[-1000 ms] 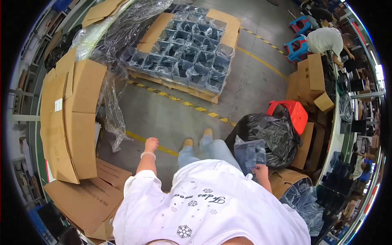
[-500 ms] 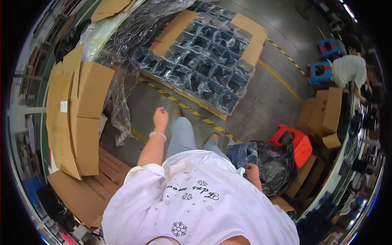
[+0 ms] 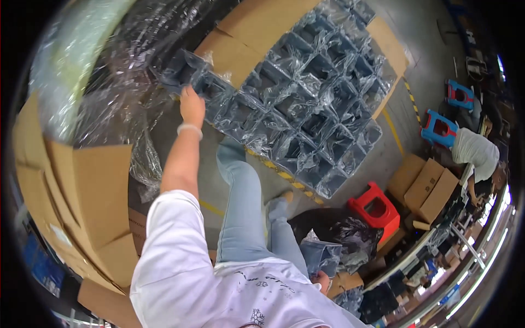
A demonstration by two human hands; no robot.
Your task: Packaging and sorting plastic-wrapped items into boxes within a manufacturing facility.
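Observation:
Rows of dark grey-blue, square open plastic bins (image 3: 273,112), wrapped in clear film, cover a low cardboard-edged stack in front of me. My left hand (image 3: 192,106), with a pale bracelet at its wrist, reaches to the near left corner. Its fingers are closed at the rim of a corner bin (image 3: 180,71); the fingertips are partly hidden. Low at my right side, my right hand (image 3: 322,281) grips the lower edge of another such bin (image 3: 317,256), also in clear film. Most of that hand's fingers lie behind the bin or out of sight.
Large cardboard boxes (image 3: 101,191) and crumpled clear film (image 3: 123,76) stand at left. To the right are a black plastic bag (image 3: 355,232), a red stool (image 3: 377,210), open cartons (image 3: 424,186) and blue stools (image 3: 437,128). A person (image 3: 476,153) bends over the workbench there.
I have stepped closer to the stack, and my left hand has gone forward from above the floor to the corner bin. My right hand still holds its bin at my side.

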